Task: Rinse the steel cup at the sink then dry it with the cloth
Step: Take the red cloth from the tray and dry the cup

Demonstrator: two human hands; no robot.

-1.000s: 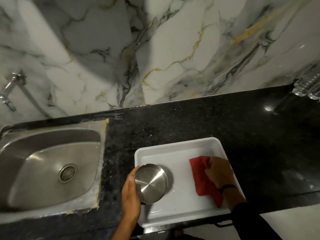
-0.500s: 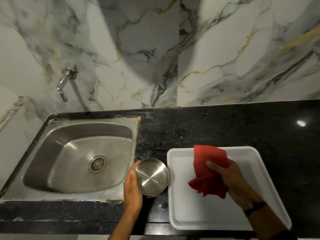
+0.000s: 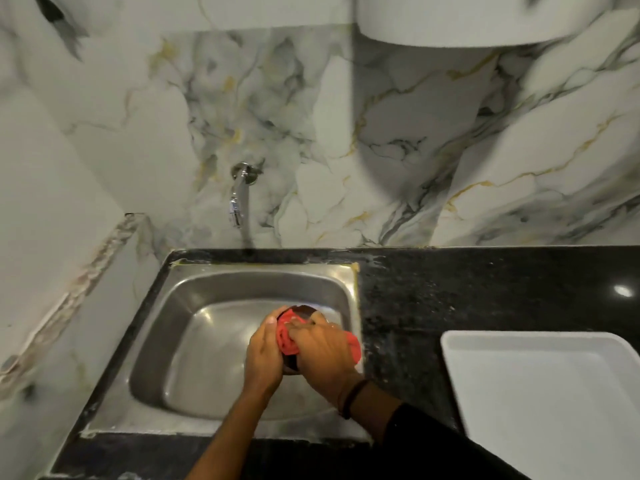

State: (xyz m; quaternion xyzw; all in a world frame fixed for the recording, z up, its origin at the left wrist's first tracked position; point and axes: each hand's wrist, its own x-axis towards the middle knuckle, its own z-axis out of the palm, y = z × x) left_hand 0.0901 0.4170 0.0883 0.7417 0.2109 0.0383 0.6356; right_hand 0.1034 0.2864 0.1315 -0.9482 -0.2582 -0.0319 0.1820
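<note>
Steel sink (image 3: 194, 285) at left: over its basin the steel cup (image 3: 304, 309), mostly hidden, is gripped by the left hand (image 3: 265, 355); red cloth (image 3: 287, 336) is clutched against it by the right hand (image 3: 323, 351). White tray (image 3: 540, 386) right; no readable writing.

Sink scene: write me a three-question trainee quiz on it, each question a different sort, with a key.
1. True or false: water is running from the tap.
2. Multiple choice: where is the red cloth? A) lying in the white tray; B) bunched between both hands over the sink; C) draped over the tap.
3. Fill in: the white tray sits on the black counter to the ____ of the sink.

Key: 1 false, no stream shows. 2 B, the left hand and right hand press together around the cloth and a mostly hidden steel cup. 3 right.
</note>
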